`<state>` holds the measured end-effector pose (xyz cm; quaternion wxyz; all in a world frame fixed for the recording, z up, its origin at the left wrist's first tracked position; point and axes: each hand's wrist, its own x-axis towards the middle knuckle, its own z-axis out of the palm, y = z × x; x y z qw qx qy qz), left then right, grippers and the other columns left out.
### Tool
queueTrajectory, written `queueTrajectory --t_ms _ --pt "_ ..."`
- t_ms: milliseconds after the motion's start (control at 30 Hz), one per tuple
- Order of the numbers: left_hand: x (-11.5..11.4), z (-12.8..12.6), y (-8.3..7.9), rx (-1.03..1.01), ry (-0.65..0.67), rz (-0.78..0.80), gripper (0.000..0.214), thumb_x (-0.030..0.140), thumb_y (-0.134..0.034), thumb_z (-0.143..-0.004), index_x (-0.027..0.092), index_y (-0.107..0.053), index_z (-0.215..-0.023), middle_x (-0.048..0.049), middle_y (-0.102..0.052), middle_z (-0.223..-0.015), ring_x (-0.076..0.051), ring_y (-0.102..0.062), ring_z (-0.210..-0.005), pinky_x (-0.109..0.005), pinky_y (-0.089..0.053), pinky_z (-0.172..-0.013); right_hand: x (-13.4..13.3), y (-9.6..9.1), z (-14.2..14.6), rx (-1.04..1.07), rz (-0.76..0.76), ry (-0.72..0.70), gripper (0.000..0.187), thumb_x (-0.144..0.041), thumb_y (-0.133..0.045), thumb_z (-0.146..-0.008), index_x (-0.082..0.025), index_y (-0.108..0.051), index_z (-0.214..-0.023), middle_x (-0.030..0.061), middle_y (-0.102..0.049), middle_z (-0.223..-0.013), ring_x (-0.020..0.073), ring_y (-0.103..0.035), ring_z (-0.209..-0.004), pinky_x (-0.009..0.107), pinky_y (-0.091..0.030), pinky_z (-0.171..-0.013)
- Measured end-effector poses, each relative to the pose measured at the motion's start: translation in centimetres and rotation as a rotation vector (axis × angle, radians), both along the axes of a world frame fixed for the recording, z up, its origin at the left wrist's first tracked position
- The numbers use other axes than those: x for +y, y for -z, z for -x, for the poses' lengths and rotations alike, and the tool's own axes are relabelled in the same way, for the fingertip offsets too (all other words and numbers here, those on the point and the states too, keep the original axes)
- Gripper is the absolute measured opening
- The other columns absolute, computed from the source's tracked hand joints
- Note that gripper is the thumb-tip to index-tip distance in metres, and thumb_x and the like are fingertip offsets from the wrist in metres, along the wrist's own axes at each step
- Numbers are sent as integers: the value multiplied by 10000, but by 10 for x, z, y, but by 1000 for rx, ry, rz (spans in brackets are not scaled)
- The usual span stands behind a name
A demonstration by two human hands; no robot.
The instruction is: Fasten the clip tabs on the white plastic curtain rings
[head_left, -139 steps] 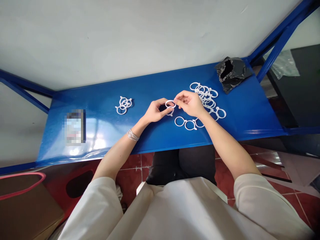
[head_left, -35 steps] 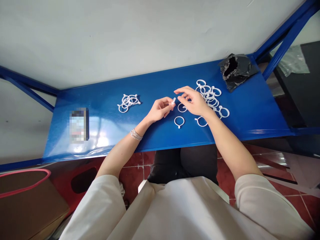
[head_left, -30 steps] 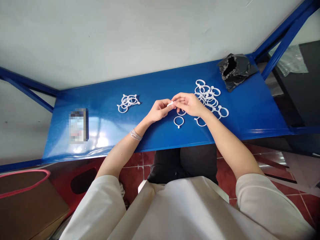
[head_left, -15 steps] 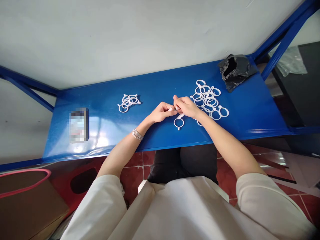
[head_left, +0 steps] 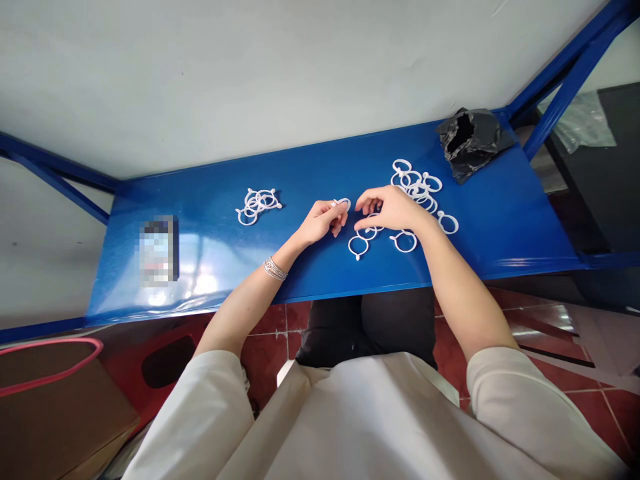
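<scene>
My left hand [head_left: 325, 221] pinches a white plastic ring [head_left: 345, 203] between thumb and fingers, a little above the blue table. Just to its right, my right hand [head_left: 387, 207] is open, thumb and fingers apart and curved over the tabletop. Below its fingertips lie loose white rings, one of them a ring with a small knob [head_left: 358, 247]. Another knobbed ring [head_left: 405, 241] rests under the right wrist. The right hand partly covers a heap of white rings [head_left: 420, 190] behind it. A smaller cluster of rings [head_left: 259, 203] lies to the left of my left hand.
A phone with a blurred screen [head_left: 159, 252] lies at the left of the blue table [head_left: 300, 277]. A crumpled black plastic bag [head_left: 473, 143] sits at the back right corner. Blue metal struts [head_left: 565, 87] rise at both ends, and a pale wall stands behind.
My hands, together before, are now apart. The left has a ring showing in its pinch; the right has opened and shifted right, uncovering rings beneath it.
</scene>
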<state>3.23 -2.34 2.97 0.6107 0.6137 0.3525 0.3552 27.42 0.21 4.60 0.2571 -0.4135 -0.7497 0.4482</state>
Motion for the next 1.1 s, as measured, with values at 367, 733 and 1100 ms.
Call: queueTrajectory --t_ms 367,733,1100 --pt "-1 -2 1 74 4 -39 766 844 -691 -980 150 -753 -660 -39 -622 -504 -97 -573 -447 -259 -438 -527 -1 3 3 -94 -50 -28 104 -284 -917 -831 -226 -840 -793 73 -809 -932 239 -716 -828 413 -529 -783" --pt "-2 -6 8 -16 -58 -23 618 740 -908 -860 185 -654 -955 75 -586 -614 -81 -562 -431 -230 -407 -449 -5 0 10 232 54 31 304 -456 -944 -839 -187 -820 -909 86 -809 -886 209 -699 -792 372 -558 -750" --pt "3 -3 10 -164 -66 21 604 711 -954 -823 196 -647 -895 70 -582 -636 -76 -547 -426 -238 -489 -456 -4 1 12 313 152 67 435 -588 -962 -830 -213 -809 -989 89 -846 -932 266 -785 -905 421 -619 -853"
